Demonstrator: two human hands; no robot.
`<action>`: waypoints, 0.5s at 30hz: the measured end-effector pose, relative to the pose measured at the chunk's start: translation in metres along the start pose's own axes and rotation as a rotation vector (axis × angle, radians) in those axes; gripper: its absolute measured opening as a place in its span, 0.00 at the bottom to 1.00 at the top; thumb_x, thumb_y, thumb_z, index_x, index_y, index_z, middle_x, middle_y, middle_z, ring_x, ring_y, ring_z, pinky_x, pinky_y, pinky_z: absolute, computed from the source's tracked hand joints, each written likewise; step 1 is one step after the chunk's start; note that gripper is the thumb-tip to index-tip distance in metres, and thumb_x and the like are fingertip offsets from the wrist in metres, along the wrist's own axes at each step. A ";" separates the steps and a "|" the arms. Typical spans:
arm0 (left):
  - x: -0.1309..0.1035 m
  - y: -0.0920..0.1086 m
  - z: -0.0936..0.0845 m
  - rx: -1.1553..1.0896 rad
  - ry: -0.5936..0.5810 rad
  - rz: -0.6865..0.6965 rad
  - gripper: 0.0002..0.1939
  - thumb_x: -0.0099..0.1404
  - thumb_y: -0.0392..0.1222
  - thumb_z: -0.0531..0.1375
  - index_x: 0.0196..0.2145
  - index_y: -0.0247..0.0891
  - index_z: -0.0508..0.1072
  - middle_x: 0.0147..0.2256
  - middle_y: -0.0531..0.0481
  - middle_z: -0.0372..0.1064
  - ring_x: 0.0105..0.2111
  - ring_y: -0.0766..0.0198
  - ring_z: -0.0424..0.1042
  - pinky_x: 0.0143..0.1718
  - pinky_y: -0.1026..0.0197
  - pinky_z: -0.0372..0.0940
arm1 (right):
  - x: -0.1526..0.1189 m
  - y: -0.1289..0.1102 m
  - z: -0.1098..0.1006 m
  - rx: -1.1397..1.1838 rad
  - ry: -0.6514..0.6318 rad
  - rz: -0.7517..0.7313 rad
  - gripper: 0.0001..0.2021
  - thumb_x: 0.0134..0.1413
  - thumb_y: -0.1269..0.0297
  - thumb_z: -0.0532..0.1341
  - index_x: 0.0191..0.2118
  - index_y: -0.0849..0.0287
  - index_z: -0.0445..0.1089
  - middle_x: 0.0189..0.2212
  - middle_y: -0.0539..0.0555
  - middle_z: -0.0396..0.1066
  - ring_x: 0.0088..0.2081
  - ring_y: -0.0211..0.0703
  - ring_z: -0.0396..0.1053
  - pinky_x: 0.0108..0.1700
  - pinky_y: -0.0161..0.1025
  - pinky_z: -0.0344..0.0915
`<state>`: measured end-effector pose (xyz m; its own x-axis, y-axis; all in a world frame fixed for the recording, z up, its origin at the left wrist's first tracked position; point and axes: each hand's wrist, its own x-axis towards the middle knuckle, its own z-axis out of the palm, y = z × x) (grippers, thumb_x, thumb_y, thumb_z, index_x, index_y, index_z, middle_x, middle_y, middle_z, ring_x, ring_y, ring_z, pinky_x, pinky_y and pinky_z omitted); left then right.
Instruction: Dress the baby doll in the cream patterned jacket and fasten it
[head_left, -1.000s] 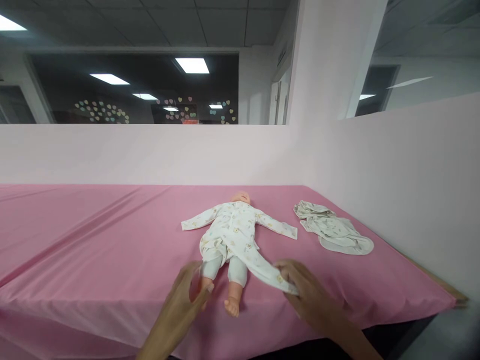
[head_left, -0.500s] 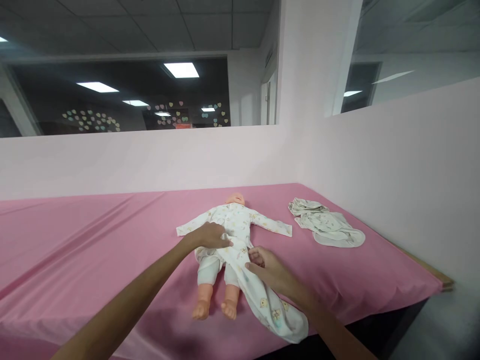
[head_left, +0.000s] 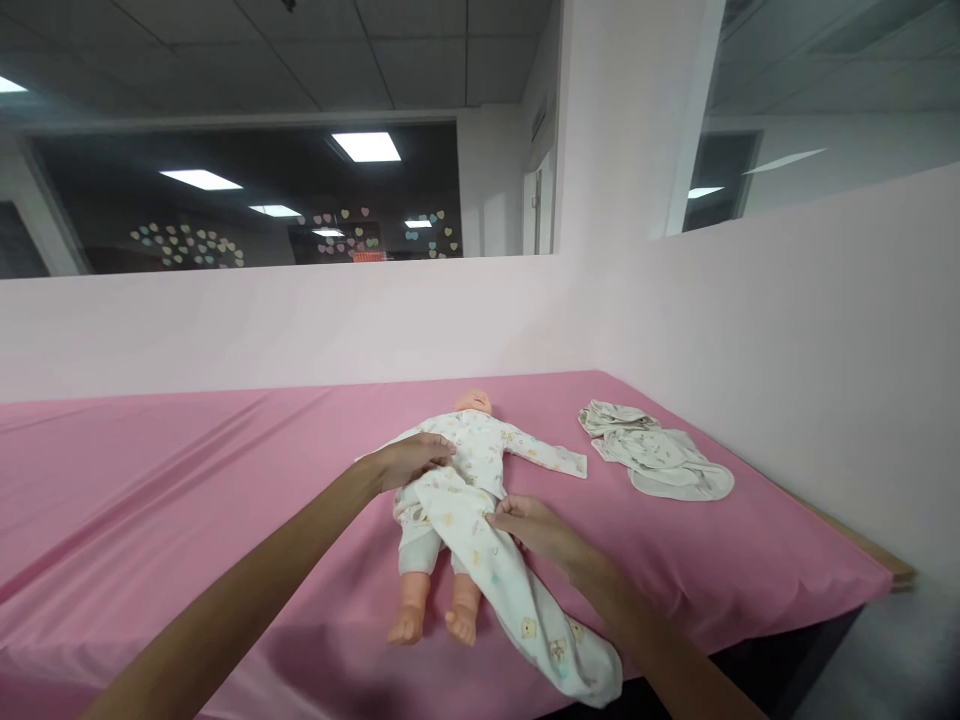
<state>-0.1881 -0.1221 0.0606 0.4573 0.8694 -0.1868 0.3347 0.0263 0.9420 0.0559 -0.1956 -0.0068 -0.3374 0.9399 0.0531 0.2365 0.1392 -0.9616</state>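
A baby doll lies on its back, its head toward the wall and its bare feet toward me. It wears a white printed top with spread sleeves and white leggings. White patterned cloth lies across its waist and trails down to the right, past the feet to the table's front edge. My left hand is at the left side of the doll's belly, fingers closed on the upper part of the cloth. My right hand pinches the cloth's right edge beside the doll's hip.
A pink sheet covers the table. Folded pale clothes lie at the back right. White walls with windows above stand behind and to the right. A wooden edge shows at the right corner.
My left hand has moved up and slightly left over the doll's belly. The cloth's upper part now spreads wider across the waist. My right hand has closed on the cloth's edge.
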 end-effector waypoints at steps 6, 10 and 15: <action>-0.002 0.001 -0.004 0.406 0.041 -0.052 0.16 0.52 0.47 0.65 0.37 0.37 0.74 0.36 0.47 0.71 0.34 0.61 0.67 0.31 0.63 0.59 | 0.005 -0.002 -0.002 0.066 -0.098 0.039 0.10 0.50 0.60 0.62 0.23 0.55 0.62 0.24 0.50 0.65 0.27 0.41 0.60 0.29 0.40 0.55; -0.012 0.009 -0.003 0.542 -0.098 -0.009 0.15 0.56 0.48 0.63 0.39 0.39 0.74 0.36 0.48 0.70 0.35 0.61 0.66 0.30 0.64 0.57 | 0.007 -0.006 -0.009 -0.016 -0.126 -0.070 0.13 0.53 0.58 0.61 0.23 0.57 0.61 0.31 0.51 0.66 0.31 0.40 0.61 0.33 0.38 0.58; -0.008 0.007 0.003 0.561 -0.024 0.148 0.14 0.60 0.49 0.58 0.41 0.39 0.70 0.29 0.52 0.66 0.27 0.65 0.62 0.25 0.65 0.53 | 0.035 -0.024 0.000 -0.016 -0.089 -0.117 0.12 0.57 0.53 0.59 0.38 0.56 0.70 0.37 0.53 0.70 0.37 0.42 0.66 0.38 0.39 0.62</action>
<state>-0.1871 -0.1305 0.0679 0.5493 0.8321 -0.0767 0.6479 -0.3662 0.6679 0.0386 -0.1663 0.0176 -0.4429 0.8856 0.1399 0.2050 0.2520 -0.9458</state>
